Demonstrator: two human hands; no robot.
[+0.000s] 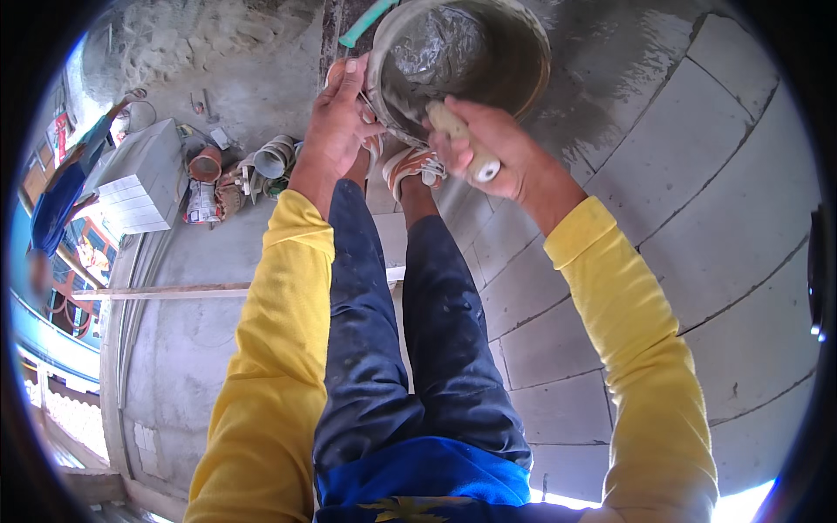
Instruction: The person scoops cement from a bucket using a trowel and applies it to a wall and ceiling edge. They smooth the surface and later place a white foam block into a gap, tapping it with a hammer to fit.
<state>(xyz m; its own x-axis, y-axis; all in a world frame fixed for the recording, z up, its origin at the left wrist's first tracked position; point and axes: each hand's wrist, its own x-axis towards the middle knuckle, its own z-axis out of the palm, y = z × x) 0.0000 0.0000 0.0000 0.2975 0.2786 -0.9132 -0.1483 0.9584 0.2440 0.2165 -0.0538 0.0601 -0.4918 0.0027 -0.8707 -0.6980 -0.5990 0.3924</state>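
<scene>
A round bucket (pixel 530 61) holds wet grey material (pixel 433 48) at the top of the head view. My left hand (pixel 336 118) grips the near left rim of the bucket, thumb and fingertips against it. In my right hand (pixel 501 152) is a pale tool handle (pixel 458 131), angled down into the bucket; its working end is hard to make out inside. A green strip-like item (pixel 366 22) lies just left of the bucket. My sandalled feet (pixel 410 170) are below my hands.
Grey block surface (pixel 680 174) spans the right. At left are stacked pale blocks (pixel 139 183), smaller buckets (pixel 270 159), sacks (pixel 203 202) and a plank (pixel 157 292) lying crosswise. A co-worker (pixel 61 196) in blue appears at the far left. Sand (pixel 200 44) lies at upper left.
</scene>
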